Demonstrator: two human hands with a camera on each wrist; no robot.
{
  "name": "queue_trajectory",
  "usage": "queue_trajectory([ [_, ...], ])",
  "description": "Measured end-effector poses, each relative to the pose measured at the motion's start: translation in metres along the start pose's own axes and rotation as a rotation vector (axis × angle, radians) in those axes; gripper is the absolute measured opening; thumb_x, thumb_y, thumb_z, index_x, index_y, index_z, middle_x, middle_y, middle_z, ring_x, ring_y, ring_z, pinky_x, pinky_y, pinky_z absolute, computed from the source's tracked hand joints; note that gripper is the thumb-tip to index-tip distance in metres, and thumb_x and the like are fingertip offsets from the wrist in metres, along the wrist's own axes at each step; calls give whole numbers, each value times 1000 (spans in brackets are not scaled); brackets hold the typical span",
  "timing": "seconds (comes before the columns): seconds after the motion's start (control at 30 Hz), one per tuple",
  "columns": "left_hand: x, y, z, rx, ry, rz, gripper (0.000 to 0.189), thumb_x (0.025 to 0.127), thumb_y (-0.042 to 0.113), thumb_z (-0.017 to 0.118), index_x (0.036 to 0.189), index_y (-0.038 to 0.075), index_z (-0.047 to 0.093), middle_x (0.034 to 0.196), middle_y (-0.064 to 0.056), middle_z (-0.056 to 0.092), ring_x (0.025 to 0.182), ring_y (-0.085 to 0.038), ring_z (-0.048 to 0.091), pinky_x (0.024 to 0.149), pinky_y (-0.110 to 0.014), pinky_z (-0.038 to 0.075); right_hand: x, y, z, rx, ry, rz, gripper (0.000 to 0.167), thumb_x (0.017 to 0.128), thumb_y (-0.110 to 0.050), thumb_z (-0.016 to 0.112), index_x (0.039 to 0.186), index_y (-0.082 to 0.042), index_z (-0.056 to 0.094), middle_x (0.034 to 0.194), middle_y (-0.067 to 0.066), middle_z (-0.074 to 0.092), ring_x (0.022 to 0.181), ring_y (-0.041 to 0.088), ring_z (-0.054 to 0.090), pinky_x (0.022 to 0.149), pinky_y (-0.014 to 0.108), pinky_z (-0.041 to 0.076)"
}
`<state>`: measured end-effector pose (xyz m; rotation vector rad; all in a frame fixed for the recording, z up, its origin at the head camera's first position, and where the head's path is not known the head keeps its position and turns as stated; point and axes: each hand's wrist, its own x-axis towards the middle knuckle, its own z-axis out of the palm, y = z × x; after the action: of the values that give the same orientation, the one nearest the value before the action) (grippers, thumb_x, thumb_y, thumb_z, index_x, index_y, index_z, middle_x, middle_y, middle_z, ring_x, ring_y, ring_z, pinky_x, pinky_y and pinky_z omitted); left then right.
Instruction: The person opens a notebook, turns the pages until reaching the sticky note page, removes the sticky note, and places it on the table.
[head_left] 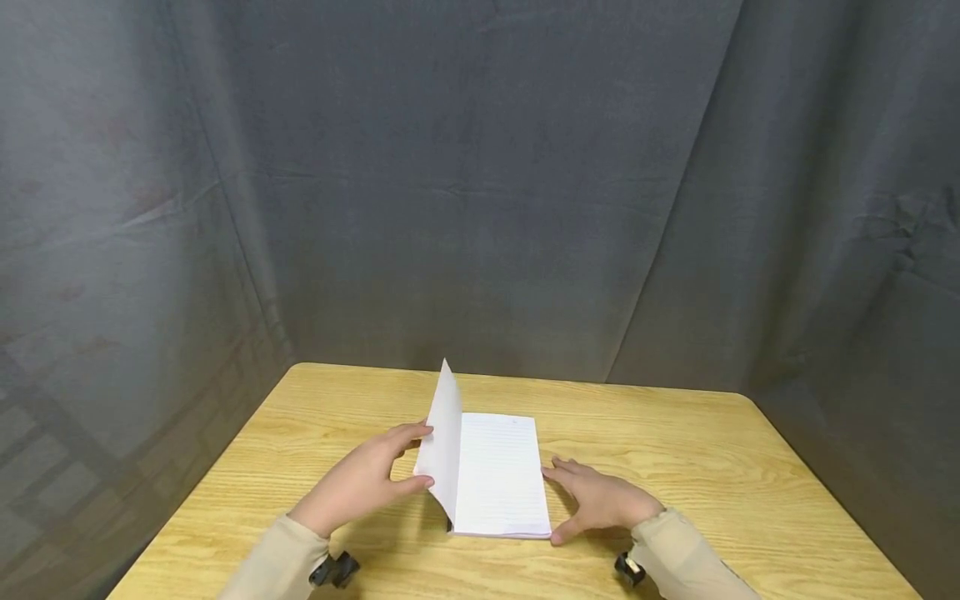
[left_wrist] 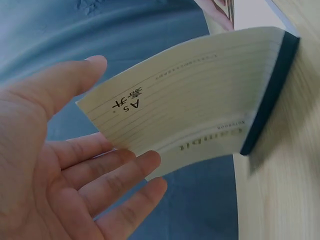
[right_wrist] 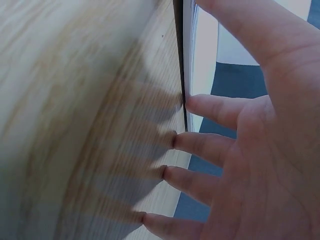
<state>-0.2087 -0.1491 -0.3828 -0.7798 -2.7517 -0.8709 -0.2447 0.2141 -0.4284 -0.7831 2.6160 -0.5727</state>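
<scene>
Nearest the camera, two beige sleeves reach in over the wooden table. The left hand holds the lifted cover of a notebook, thumb on the far side and fingers on the near side, pinching it loosely so it stands almost upright and slightly curved. The notebook lies near the table's middle, its lined white page facing up. The right hand rests flat on the table just right of the notebook, fingers spread and straight, fingertips touching its right edge. A dark curtain hangs behind.
</scene>
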Motion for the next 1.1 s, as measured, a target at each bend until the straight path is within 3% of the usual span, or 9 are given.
queue_trajectory([
  [0.23, -8, -13, -3, 16, 15, -76, 59, 83, 38, 75, 131, 10, 56, 135, -4, 57, 112, -26, 62, 93, -43, 50, 1, -1, -2, 0, -1, 5, 98, 72, -52, 79, 147, -6, 37, 155, 26, 24, 139, 51, 25, 102, 68, 31],
  [0.53, -19, -32, -1, -53, -19, -266, 66, 81, 35, 77, 137, 11, 53, 137, -5, 56, 120, -29, 57, 98, -48, 46, 0, -2, -3, -1, -12, 0, 98, 73, -50, 78, 148, -5, 35, 155, 27, 22, 139, 52, 23, 101, 70, 31],
  [1.1, -31, -59, 18, 3, -104, -340, 67, 77, 24, 81, 132, -2, 55, 133, -21, 56, 127, -39, 50, 105, -54, 38, 2, 2, -1, -6, -2, 16, 99, 71, -54, 78, 147, -5, 37, 155, 27, 24, 140, 50, 25, 104, 66, 31],
])
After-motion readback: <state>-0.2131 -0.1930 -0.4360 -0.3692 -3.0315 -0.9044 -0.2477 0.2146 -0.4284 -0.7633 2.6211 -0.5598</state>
